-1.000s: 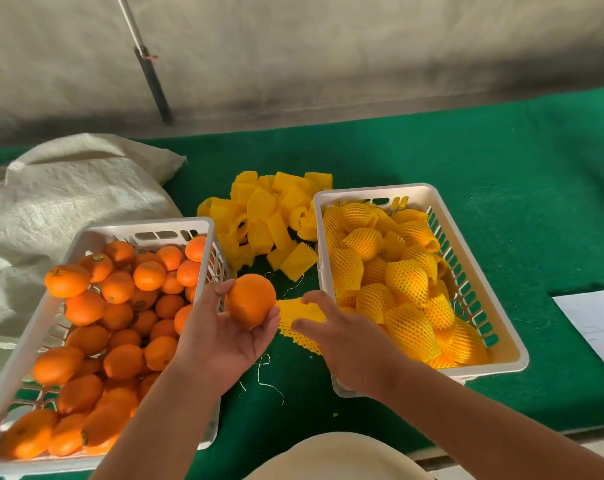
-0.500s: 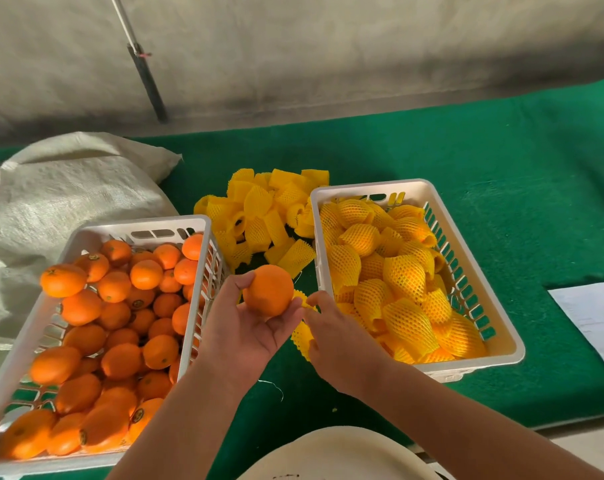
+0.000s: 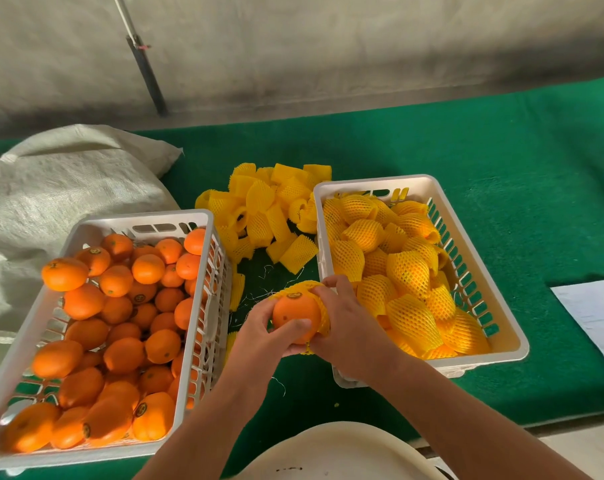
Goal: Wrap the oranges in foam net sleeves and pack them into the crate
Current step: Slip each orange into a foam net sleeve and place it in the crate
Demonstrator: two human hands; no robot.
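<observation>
both hands meet over the green table cover (image 3: 467, 140), between the two white crates. the left hand (image 3: 259, 337) curls its fingers round an orange (image 3: 295, 315), thumb across the near side of the fruit. the right hand (image 3: 349, 327) pinches a yellow foam net sleeve (image 3: 323, 318) with curled fingers; the sleeve is stretched over the far and right side of the orange, and the left face of the fruit is bare. the left crate (image 3: 196, 341) is heaped with bare oranges (image 3: 120, 323). the right crate (image 3: 480, 258) holds wrapped oranges (image 3: 408, 271) in yellow netting, piled near its rim. a loose pile of empty sleeves (image 3: 266, 209) lies on the cover at the far side between the crates. a pale woven sack (image 3: 58, 188) sits far left, and a white sheet of paper (image 3: 595, 313) lies at the right edge.
</observation>
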